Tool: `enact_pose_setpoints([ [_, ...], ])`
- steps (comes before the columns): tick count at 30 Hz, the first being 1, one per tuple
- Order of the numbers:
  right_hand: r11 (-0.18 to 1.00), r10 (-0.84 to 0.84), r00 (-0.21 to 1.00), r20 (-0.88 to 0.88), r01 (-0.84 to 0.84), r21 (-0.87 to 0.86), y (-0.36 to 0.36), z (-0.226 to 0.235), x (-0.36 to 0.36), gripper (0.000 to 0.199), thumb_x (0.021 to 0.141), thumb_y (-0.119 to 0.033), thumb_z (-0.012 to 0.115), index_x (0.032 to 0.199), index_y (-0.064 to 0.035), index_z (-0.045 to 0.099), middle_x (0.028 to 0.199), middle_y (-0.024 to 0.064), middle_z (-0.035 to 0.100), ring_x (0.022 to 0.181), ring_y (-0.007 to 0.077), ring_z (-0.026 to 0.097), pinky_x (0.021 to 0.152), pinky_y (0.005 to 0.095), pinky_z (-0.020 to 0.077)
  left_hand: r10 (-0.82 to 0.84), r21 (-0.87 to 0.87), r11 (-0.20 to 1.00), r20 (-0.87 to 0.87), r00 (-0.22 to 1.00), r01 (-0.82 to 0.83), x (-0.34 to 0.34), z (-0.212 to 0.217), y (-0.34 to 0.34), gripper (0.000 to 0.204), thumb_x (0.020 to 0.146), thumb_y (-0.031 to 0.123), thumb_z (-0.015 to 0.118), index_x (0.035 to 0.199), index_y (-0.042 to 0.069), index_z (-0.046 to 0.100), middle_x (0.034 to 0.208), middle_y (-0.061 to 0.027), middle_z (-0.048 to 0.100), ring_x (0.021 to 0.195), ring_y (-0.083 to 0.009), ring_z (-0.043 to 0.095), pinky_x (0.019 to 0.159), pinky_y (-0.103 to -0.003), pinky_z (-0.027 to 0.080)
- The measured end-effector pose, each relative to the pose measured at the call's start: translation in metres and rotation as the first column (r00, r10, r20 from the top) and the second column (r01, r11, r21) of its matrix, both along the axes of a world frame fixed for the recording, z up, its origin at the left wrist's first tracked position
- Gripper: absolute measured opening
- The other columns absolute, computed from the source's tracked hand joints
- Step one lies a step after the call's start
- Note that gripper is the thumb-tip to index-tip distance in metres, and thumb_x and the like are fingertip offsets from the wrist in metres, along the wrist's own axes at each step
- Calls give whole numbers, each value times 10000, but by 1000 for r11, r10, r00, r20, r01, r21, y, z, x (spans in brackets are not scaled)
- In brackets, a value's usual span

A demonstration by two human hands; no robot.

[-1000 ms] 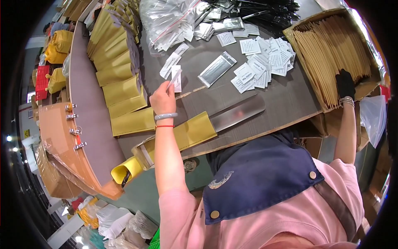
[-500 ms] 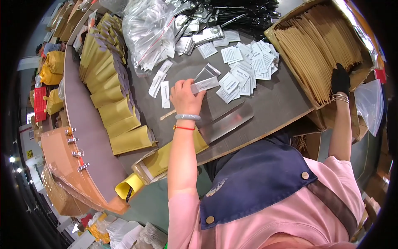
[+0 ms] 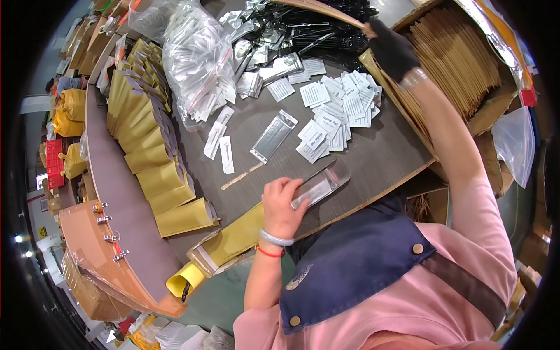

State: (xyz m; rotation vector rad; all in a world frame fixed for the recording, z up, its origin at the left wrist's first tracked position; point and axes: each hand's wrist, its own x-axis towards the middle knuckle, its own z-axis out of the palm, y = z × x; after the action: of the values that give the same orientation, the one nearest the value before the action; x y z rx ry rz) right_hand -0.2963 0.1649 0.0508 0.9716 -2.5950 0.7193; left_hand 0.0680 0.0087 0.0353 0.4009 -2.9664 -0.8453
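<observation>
My left hand (image 3: 283, 205), bare, is closed with thumb and fingers on a small whitish packet (image 3: 315, 191). It holds this over the shiny metal chute (image 3: 339, 174) at the table's near edge; a yellow paper mailer (image 3: 240, 233) lies around the chute's left end. My right hand (image 3: 394, 51), in a black fingerless glove, grips a brown kraft mailer (image 3: 326, 10) seen edge-on above the far side of the table. A clear, dark-striped pouch (image 3: 274, 137) lies in the middle, with alcohol pad sachets (image 3: 332, 119) to its right and narrow white packets (image 3: 226, 154) to its left.
A row of opened yellow mailers (image 3: 154, 157) stands along the left. At the back are a clear bag of white packets (image 3: 198, 58) and a heap of black-wrapped items (image 3: 332, 35). A carton (image 3: 477, 123) full of kraft mailers stands at the right.
My right hand has come up out of the carton with a kraft mailer and swung left over the table. My left hand has moved nearer with its packet, down to the chute.
</observation>
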Motion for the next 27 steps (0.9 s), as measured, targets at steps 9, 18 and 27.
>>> enact_pose_setpoints([
  [9,879,-46,987,-152,112,463,-39,-30,-64,226,889,-248,569,1087,-178,652,986,108,678,936,310,655,788,452,524,194,17,981,-201,960,-194,-86,-35,3,549,665,193,793,1159,63,591,1102,-138,543,1020,-324,494,874,-432,408],
  [18,938,50,997,64,-69,341,-13,-24,-69,207,797,-238,710,956,-105,706,898,193,694,767,363,659,676,412,523,210,154,970,-145,967,-188,-91,-36,-9,498,603,177,816,1043,94,597,1044,-80,570,997,-303,505,860,-424,411],
  [27,833,438,374,818,-510,-213,10,19,96,148,827,-130,691,900,-2,703,779,55,704,736,97,632,724,267,500,104,7,995,13,994,-104,32,-1,7,603,543,114,838,1110,139,634,1102,-34,592,1000,-281,514,846,-396,425],
])
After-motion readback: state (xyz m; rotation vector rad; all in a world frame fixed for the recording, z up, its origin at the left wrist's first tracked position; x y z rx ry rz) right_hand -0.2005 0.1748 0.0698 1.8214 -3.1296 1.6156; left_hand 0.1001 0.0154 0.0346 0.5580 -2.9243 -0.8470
